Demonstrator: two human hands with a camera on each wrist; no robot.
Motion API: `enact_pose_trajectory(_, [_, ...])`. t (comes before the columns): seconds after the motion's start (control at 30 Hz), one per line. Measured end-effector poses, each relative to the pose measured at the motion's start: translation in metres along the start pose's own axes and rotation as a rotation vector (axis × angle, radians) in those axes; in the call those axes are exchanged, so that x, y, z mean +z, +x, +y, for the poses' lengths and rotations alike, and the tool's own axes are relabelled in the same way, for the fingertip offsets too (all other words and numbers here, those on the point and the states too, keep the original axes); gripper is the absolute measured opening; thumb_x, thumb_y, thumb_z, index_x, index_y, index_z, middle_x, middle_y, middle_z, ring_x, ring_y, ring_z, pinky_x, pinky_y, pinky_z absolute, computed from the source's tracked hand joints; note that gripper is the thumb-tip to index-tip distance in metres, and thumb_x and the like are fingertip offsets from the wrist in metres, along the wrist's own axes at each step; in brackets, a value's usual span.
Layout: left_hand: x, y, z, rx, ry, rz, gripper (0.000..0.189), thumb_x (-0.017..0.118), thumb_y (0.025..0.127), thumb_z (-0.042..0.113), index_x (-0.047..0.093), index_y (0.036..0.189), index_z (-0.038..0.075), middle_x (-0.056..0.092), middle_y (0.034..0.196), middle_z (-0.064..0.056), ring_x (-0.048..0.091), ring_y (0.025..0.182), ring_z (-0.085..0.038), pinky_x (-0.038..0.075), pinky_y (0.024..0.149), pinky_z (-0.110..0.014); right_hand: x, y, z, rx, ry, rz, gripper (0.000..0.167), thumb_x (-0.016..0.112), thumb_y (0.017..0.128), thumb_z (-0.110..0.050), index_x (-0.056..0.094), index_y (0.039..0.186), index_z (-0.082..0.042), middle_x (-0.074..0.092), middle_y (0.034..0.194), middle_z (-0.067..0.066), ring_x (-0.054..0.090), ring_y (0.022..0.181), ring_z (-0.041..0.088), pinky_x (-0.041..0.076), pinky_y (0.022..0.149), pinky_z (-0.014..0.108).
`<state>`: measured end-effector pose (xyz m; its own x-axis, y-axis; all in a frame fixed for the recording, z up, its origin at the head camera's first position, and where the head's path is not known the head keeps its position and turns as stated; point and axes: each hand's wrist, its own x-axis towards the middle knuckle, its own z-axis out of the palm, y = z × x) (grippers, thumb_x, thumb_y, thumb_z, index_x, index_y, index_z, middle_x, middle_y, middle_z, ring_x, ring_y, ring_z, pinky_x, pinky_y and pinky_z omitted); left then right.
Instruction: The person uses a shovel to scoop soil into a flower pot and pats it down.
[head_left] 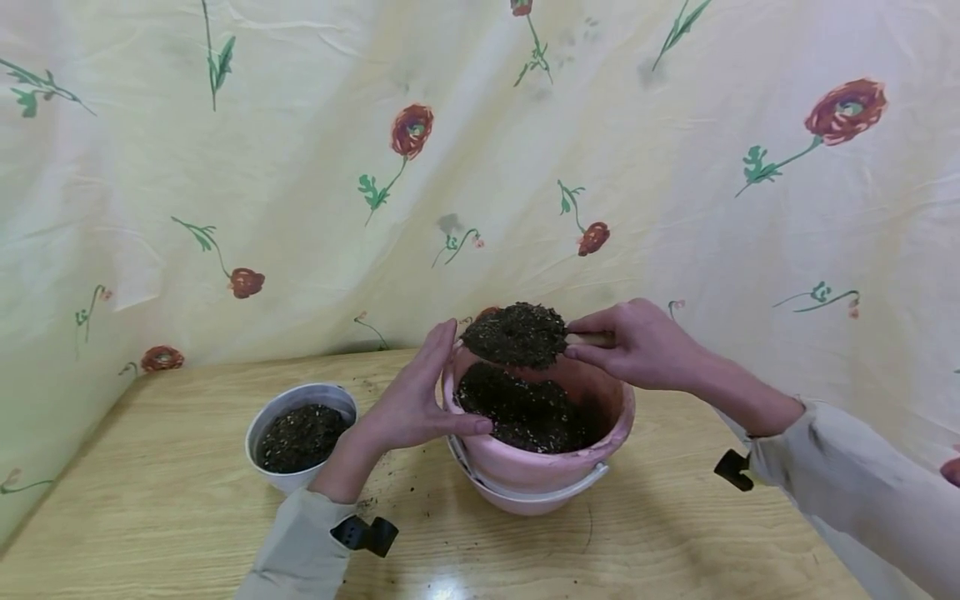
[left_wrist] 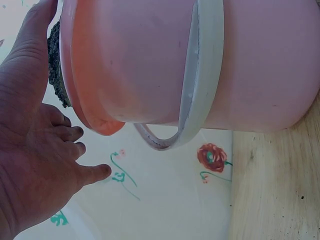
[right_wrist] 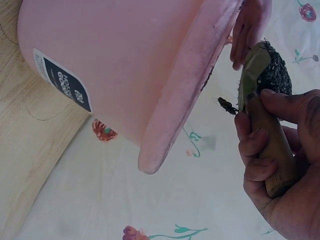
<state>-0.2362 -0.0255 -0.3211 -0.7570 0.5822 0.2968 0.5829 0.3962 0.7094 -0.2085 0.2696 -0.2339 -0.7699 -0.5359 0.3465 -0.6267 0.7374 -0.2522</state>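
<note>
My right hand (head_left: 637, 346) holds a trowel by its wooden handle (right_wrist: 274, 150), with the fingers and thumb wrapped round it. The trowel's blade (right_wrist: 252, 67) bears a heap of dark soil (head_left: 519, 333) above the far left rim of a pink bucket (head_left: 517, 468). Dark soil also lies inside the bucket, up against its left wall. At the bucket's left rim is my left hand (head_left: 412, 404), its fingers spread and pointing away, the thumb over the near rim. No fingers of it curl round the bucket in the left wrist view.
A smaller grey-white pot (head_left: 281, 481) with soil in it stands left of the bucket. The bucket's white handle (left_wrist: 207, 75) hangs down its side. Soil crumbs dot the wooden table (head_left: 172, 492). A flowered cloth (head_left: 315, 158) hangs behind it.
</note>
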Motion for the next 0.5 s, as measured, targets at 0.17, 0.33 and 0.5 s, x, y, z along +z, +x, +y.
enact_pose_trajectory(0.17, [-0.001,-0.002,-0.003,-0.002,0.005,0.008,0.129,0.086,0.067,0.047,-0.006,0.155,0.026,-0.004,0.161,0.0,0.001,0.147,-0.023,0.016,0.114,-0.054,0.002,0.004,-0.004,-0.005,0.013,-0.002,0.022,0.071,0.088,-0.013,0.074,0.106,-0.001,0.074,0.087,0.004,0.059,0.058,-0.002,0.049,0.057,0.023])
enact_pose_trajectory(0.33, [-0.005,-0.005,-0.003,-0.03,0.013,0.016,0.129,0.085,0.066,0.051,-0.007,0.154,0.03,-0.005,0.161,0.002,-0.003,0.147,-0.021,0.014,0.114,-0.055,0.007,0.008,-0.006,-0.015,0.016,0.001,0.023,0.071,0.088,-0.013,0.074,0.107,-0.001,0.075,0.09,0.006,0.058,0.057,-0.004,0.049,0.057,0.023])
enact_pose_trajectory(0.5, [-0.008,-0.007,-0.005,-0.028,0.018,0.025,0.128,0.085,0.067,0.05,-0.007,0.154,0.03,-0.005,0.161,0.002,-0.003,0.147,-0.021,0.015,0.114,-0.054,0.01,0.012,-0.009,-0.026,0.027,0.001,0.025,0.071,0.088,-0.014,0.073,0.109,0.0,0.075,0.089,0.006,0.05,0.05,-0.004,0.043,0.05,0.022])
